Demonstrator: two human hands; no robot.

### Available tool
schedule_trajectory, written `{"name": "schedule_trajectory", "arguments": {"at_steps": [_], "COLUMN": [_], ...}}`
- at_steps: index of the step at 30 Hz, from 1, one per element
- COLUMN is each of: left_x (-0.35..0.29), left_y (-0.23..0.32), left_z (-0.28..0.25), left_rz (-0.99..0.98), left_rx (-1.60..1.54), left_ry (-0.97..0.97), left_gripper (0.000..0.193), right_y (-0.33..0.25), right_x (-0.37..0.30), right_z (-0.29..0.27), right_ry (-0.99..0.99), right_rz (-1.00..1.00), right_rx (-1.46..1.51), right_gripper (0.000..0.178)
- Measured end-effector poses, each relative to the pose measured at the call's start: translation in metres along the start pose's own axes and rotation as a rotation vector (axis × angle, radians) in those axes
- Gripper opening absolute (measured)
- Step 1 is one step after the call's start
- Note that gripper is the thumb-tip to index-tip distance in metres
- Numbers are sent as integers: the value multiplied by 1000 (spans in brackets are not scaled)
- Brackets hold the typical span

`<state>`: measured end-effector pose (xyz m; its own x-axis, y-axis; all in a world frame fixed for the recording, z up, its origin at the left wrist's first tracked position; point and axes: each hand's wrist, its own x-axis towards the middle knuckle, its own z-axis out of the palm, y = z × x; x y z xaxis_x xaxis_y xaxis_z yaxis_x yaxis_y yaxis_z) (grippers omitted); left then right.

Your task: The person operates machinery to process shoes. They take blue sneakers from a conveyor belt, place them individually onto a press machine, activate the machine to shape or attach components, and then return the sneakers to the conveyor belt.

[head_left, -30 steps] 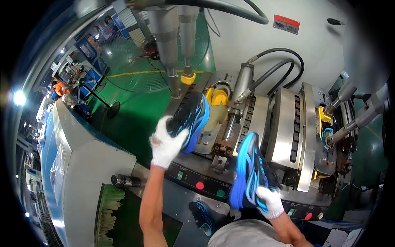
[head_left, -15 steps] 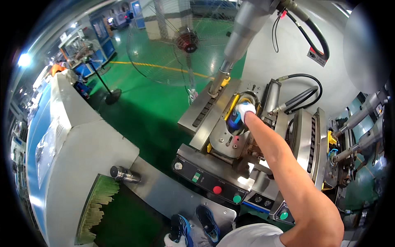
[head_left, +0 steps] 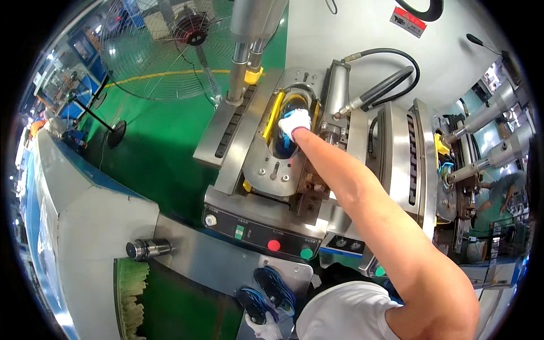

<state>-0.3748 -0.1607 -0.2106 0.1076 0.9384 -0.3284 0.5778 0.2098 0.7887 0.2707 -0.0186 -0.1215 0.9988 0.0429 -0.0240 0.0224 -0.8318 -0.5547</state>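
My right hand (head_left: 295, 121), in a white glove, reaches down to a dark-and-blue shoe (head_left: 288, 150) in the oval opening of a metal press plate (head_left: 265, 173). Its fingers are curled over the shoe's upper, and their tips are partly hidden. Low in the picture, my white-gloved left hand (head_left: 264, 328) grips the near end of a black shoe with blue edging (head_left: 253, 303). A matching shoe (head_left: 275, 288) lies close beside it on a metal shelf (head_left: 212, 262).
Yellow bars (head_left: 273, 117) flank the opening, beside a hydraulic cylinder (head_left: 338, 90) with black hoses. A control panel (head_left: 258, 231) with coloured buttons runs along the machine's front. A caged fan (head_left: 192, 31) stands beyond; a metal cylinder (head_left: 148, 248) lies at left.
The view has shifted, so the machine sits further left and the pair of shoes shows more fully. My right hand stays at the shoe in the press; more of my left glove now shows.
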Motion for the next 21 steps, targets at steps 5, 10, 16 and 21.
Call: {"name": "schedule_trajectory", "arguments": {"at_steps": [5, 10, 16, 21], "left_x": [4, 28, 14, 20], "left_y": [-23, -6, -55, -53], "left_z": [8, 11, -20, -4], "left_rz": [14, 9, 154, 257], "left_rx": [111, 184, 200, 88], "left_ry": [151, 28, 101, 157], "left_gripper": [72, 68, 68, 47], "right_y": [-5, 53, 21, 187], "right_x": [16, 80, -243, -380], "right_z": [-1, -41, -119, -79], "right_ry": [-273, -588, -199, -241], "right_rz": [-391, -1, -936, -1069], "right_rx": [-477, 477, 231, -517], "right_gripper": [34, 32, 72, 92]}}
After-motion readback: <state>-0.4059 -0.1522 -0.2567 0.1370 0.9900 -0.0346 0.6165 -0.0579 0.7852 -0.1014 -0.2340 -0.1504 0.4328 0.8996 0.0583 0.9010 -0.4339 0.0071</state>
